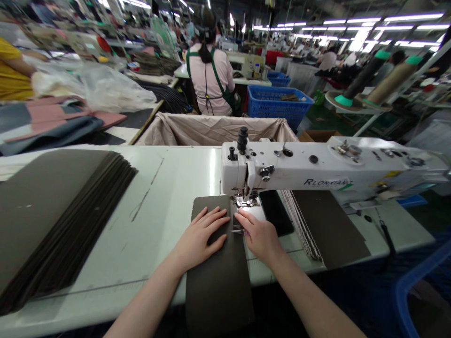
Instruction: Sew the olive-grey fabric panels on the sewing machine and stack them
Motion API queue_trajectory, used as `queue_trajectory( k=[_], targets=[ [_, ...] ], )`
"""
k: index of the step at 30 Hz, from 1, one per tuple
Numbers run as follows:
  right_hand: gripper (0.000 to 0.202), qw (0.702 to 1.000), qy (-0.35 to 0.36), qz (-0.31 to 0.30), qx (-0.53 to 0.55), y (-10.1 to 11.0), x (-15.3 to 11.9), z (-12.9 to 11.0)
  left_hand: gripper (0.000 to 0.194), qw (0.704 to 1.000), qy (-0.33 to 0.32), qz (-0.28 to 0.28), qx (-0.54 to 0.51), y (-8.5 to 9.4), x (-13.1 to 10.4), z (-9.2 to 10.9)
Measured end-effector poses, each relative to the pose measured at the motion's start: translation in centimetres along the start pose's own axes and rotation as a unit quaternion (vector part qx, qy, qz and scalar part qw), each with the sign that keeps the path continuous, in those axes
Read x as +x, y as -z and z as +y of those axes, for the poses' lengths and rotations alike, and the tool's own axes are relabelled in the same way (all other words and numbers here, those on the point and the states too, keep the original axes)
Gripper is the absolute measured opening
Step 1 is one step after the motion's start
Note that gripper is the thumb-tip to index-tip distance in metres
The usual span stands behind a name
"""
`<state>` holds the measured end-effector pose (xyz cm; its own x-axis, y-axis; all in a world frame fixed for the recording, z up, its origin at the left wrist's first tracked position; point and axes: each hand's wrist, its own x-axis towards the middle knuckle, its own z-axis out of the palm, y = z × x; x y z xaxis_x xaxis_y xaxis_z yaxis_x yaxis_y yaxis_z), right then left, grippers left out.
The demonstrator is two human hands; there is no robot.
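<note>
A dark olive panel [218, 291] lies lengthwise under the needle area of a white sewing machine [299, 164], its near end hanging past the table's front edge. My left hand [200, 237] rests flat on the panel with its fingers spread. Near the presser foot [246, 201], my right hand [259, 234] is at the panel's right edge, fingers bent and close together over small metal scissors [238, 229]. Whether the scissors are gripped is hard to make out, as the palm hides their handles.
A tall stack of olive panels [63, 206] covers the table's left side. Right of the needle lie a dark phone-like slab [276, 211] and another panel stack [327, 225]. Behind the table stand a cloth-lined bin [211, 129], a blue basket [278, 103] and a seated person [211, 75].
</note>
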<state>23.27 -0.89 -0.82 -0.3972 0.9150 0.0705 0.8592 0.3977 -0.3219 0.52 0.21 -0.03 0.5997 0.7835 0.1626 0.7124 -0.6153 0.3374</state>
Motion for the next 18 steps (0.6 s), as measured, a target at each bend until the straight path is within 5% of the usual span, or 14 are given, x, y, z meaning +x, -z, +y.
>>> queue_trajectory(
  k=[18],
  targets=[
    [0.055,1.0,-0.003,-0.005,-0.007,-0.01,-0.01,0.1,0.044,1.0,0.005,-0.001,-0.007,-0.09,0.05,0.1]
  ],
)
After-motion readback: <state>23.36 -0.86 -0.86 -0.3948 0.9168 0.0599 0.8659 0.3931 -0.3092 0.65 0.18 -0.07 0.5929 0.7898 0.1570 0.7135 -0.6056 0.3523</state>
